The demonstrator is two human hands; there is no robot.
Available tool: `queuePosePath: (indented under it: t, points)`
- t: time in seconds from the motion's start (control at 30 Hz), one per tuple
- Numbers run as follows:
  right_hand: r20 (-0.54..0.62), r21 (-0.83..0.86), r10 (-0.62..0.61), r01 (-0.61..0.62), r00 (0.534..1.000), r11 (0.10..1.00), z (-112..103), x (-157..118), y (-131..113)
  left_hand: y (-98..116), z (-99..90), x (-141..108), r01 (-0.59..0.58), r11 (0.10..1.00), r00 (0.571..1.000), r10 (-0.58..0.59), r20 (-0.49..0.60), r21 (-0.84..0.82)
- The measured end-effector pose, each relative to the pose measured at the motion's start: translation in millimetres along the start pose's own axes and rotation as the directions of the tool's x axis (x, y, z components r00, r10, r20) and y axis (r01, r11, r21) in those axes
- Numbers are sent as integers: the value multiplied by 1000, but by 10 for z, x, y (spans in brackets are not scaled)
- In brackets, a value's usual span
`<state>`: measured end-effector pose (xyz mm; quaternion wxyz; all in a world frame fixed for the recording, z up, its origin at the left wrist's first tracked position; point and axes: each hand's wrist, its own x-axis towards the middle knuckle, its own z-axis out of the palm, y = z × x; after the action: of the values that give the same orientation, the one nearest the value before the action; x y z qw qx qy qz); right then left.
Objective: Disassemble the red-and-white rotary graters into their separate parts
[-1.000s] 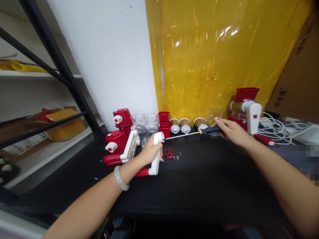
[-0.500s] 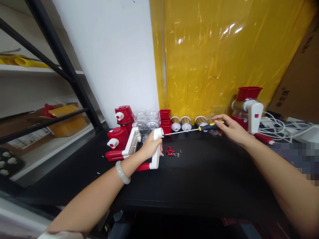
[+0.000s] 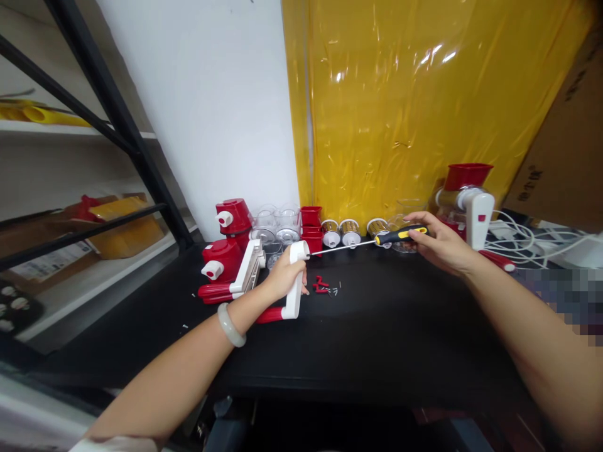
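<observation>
My left hand grips a white crank handle with a red grip at its lower end, standing on the black table. My right hand holds a screwdriver by its black and yellow handle, slightly raised. Its long metal shaft points left, with the tip at the round top of the crank handle. Small red clips and a few screws lie on the table just right of the crank.
Red grater bodies, another white crank, clear cups, red cups and gold drum blades line the back. An assembled red and white grater and white cables stand at right. Black shelving rises at left.
My right hand has lifted the screwdriver handle a little, tilting the shaft; its tip stays at the crank top. My left hand keeps its hold on the crank.
</observation>
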<state>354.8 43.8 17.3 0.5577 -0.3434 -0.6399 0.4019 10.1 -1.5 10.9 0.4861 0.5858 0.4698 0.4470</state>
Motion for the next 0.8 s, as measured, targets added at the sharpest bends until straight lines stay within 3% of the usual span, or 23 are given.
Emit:
queuePosePath:
  t: [0.23, 0.33, 0.43, 0.53, 0.63, 0.8]
  points:
    - [30, 56, -5, 3, 1000, 998, 26, -15, -74, 9, 22, 5, 53, 998, 999, -52, 14, -42]
    - [-21, -20, -10, 10, 1000, 1000, 32, 10, -53, -3, 35, 2, 72, 997, 997, -70, 26, -41]
    - [-62, -102, 70, -77, 996, 992, 16, 39, 5, -28, 31, 4, 54, 998, 998, -53, 29, -11]
    - [-69, -291, 126, -141, 990, 946, -6, 42, 45, -47, 23, 10, 47, 999, 998, -47, 30, 17]
    - [-65, -395, 92, -110, 994, 912, 0, 27, 33, -42, 26, 9, 58, 998, 998, -58, 30, 14]
    - [-101, -313, -13, -19, 995, 950, 36, 20, 5, -11, 34, -1, 55, 998, 998, -55, 21, 9]
